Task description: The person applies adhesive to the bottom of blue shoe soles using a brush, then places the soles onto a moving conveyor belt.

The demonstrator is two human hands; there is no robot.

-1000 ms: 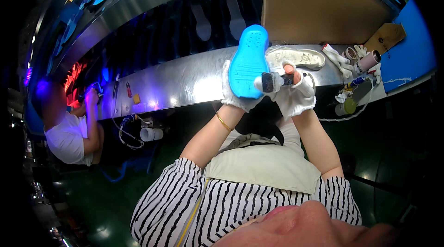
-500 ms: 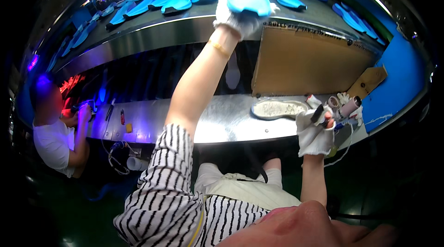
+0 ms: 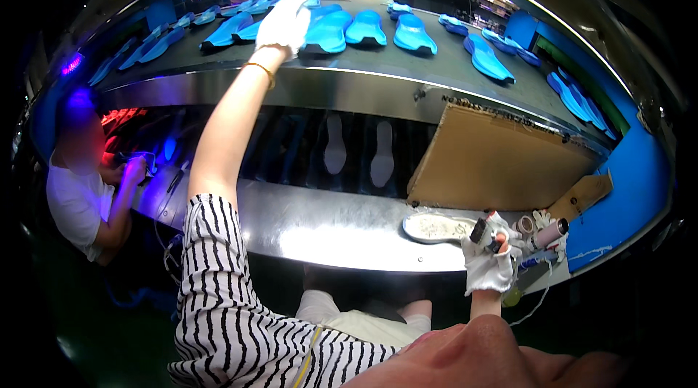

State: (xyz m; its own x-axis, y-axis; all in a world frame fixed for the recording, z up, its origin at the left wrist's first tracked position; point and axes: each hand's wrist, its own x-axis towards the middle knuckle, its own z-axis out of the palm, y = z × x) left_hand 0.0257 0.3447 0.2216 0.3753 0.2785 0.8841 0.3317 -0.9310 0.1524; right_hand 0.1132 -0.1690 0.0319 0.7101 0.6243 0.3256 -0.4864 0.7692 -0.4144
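Right hand [image 3: 491,261], black tool [image 3: 479,231] diagonally up-left

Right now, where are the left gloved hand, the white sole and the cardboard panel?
Left gloved hand [image 3: 286,23]: head view, back of the glove.
White sole [image 3: 435,228]: head view, its pale middle.
Cardboard panel [image 3: 503,160]: head view, brown face.

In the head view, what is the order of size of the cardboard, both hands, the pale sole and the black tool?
1. Cardboard
2. Left hand and right hand: too alike to rank
3. Pale sole, visible part
4. Black tool
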